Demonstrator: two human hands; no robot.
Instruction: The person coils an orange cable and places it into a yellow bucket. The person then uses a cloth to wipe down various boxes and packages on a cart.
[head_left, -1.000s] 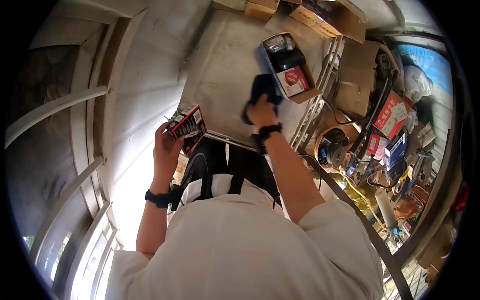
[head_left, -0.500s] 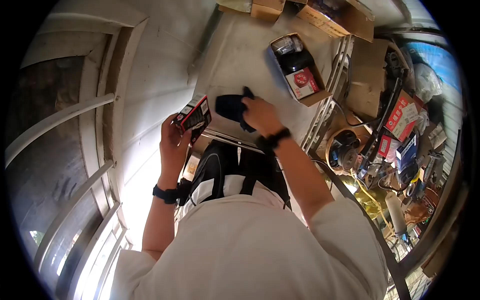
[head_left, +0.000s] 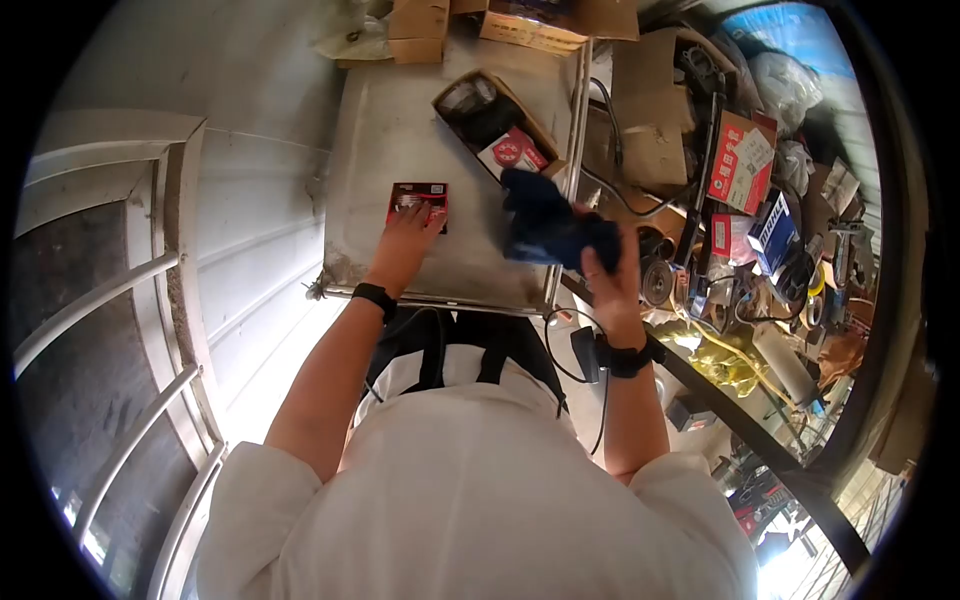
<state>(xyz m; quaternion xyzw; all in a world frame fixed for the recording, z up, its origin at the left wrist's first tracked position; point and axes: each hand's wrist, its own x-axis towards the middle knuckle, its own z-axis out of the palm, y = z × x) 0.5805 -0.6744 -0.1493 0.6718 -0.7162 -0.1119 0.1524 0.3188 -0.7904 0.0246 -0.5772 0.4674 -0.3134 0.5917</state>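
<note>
My left hand [head_left: 410, 236] lies with fingers spread flat on a small red and black box [head_left: 420, 189], which rests on the worn, light tabletop [head_left: 375, 130]. Off the table's right edge, my right hand [head_left: 622, 285] grips a dark blue cloth [head_left: 540, 215]. The cloth is bunched and blurred by motion, and its far end hangs over the tabletop. Just behind the cloth stands an open carton [head_left: 537, 126] holding a red and white box [head_left: 514, 152] and dark items I cannot make out.
Cardboard boxes [head_left: 418, 30] line the table's far end. To the right is a cluttered heap with a red carton [head_left: 738, 165], a blue box [head_left: 773, 232], cables and tools. A barred window frame [head_left: 185, 215] is on the left. A black cable [head_left: 548, 345] hangs by my right wrist.
My left hand has brought the small box down onto the tabletop, fingers now flat over it. My right hand has lifted the cloth off the table and swung it right. The view has shifted.
</note>
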